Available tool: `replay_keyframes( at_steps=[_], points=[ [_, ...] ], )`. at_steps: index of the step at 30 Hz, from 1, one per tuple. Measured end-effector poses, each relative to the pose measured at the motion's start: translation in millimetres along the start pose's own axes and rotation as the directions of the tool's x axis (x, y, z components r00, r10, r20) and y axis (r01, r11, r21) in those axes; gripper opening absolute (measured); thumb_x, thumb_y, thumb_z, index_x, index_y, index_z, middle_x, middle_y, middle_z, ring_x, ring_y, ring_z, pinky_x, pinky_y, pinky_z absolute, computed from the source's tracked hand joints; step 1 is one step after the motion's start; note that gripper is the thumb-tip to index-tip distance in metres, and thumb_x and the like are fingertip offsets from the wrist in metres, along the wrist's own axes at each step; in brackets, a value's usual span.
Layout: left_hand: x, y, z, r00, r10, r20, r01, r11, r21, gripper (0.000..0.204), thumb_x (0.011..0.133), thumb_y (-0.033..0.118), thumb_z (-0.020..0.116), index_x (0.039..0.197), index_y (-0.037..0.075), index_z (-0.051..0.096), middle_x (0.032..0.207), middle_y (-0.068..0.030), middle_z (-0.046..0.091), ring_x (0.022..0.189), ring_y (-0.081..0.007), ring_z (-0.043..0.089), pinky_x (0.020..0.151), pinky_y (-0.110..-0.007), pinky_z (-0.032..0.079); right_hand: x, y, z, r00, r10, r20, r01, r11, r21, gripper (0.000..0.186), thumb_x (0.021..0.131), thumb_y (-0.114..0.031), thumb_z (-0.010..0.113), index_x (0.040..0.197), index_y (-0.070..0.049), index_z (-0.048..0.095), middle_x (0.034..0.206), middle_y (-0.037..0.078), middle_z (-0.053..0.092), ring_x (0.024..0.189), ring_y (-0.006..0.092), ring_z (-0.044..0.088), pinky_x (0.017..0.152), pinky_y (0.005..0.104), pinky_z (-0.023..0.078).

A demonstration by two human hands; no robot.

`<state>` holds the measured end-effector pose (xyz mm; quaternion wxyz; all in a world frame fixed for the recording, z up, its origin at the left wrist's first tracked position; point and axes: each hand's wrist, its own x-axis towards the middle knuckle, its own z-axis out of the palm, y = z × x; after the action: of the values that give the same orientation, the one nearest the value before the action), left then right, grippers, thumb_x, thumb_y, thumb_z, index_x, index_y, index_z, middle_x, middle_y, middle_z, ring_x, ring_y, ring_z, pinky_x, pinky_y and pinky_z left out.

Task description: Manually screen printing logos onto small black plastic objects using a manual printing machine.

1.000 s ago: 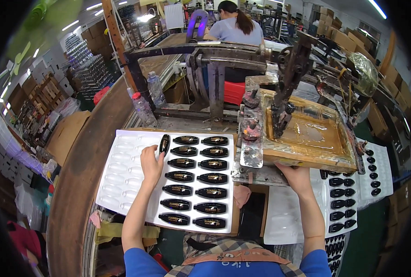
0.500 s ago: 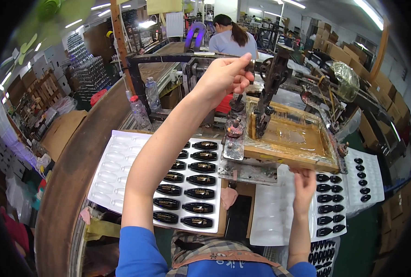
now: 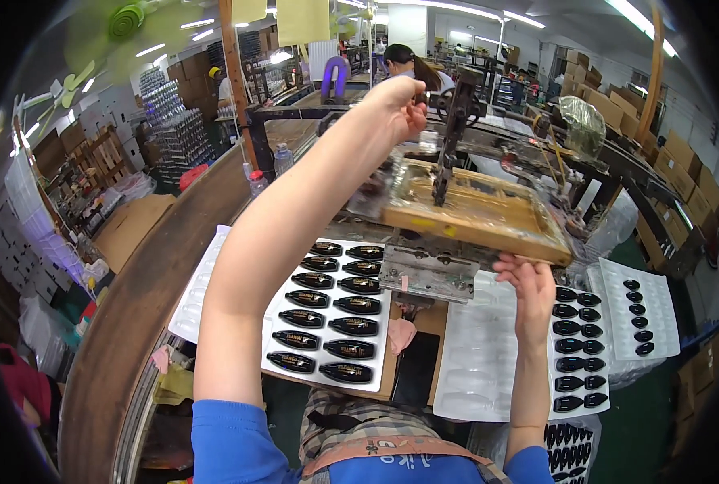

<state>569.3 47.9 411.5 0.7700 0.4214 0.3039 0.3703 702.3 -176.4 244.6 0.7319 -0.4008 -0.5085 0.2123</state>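
Observation:
My left hand is raised at the upper middle, fingers curled round the handle end of a dark hand-printing press; the hand hides most of the handle. Below the press arm, a wooden screen frame with yellowish mesh tilts above a metal base plate. My right hand is at the frame's near right corner, fingers stretched and apart just under its edge; whether they touch it I cannot tell. A white tray of glossy black, bottle-shaped pieces with gold print lies left of the plate.
On the right, a white moulded tray lies beside rows of unprinted black pieces. Another tray stands farther right. Plastic bottles stand behind my left arm. A person sits beyond the press.
The screen frame has risen, baring more of the base plate. My left hand stays at the handle; my right hand's fingers have spread. The whole view has shifted somewhat.

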Motion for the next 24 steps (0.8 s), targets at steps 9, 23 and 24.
replay_keyframes(
  at_steps=[9,23,24],
  points=[
    [2.8,-2.1,-2.5,0.998,-0.048,-0.051,0.048,0.999,0.015,0.017,0.083,0.013,0.051,0.08,0.0,0.041,0.067,-0.009,0.045,0.046,-0.0063,0.036,0.035,-0.015,0.03,-3.1,25.1,63.5,0.911,0.124,0.394,-0.193,0.971,0.141,0.037,0.084,-0.009,0.052,0.114,0.003,0.035,0.111,0.016,0.048,0.099,0.0195,0.052,0.083,0.0291,0.042],
    [-3.1,-18.9,-15.8,0.998,-0.026,0.057,0.024,0.999,0.046,0.015,0.082,0.014,0.052,0.082,0.002,0.043,0.068,-0.0077,0.045,0.048,-0.0064,0.035,0.038,-0.015,0.031,-2.9,75.2,88.8,0.841,0.345,0.417,-0.432,0.892,0.134,0.033,0.089,-0.013,0.042,0.115,0.006,0.035,0.116,0.018,0.045,0.101,0.0251,0.051,0.087,0.0337,0.043],
    [-4.0,-19.7,-14.3,0.998,-0.006,0.07,0.002,0.998,0.056,0.013,0.082,0.013,0.051,0.082,0.003,0.043,0.067,-0.0072,0.044,0.05,-0.0065,0.036,0.039,-0.015,0.031,3.2,82.3,91.9,0.774,0.457,0.438,-0.583,0.784,0.212,0.034,0.09,-0.016,0.041,0.116,0.007,0.035,0.117,0.019,0.045,0.101,0.0273,0.051,0.088,0.0356,0.042]
  ],
)
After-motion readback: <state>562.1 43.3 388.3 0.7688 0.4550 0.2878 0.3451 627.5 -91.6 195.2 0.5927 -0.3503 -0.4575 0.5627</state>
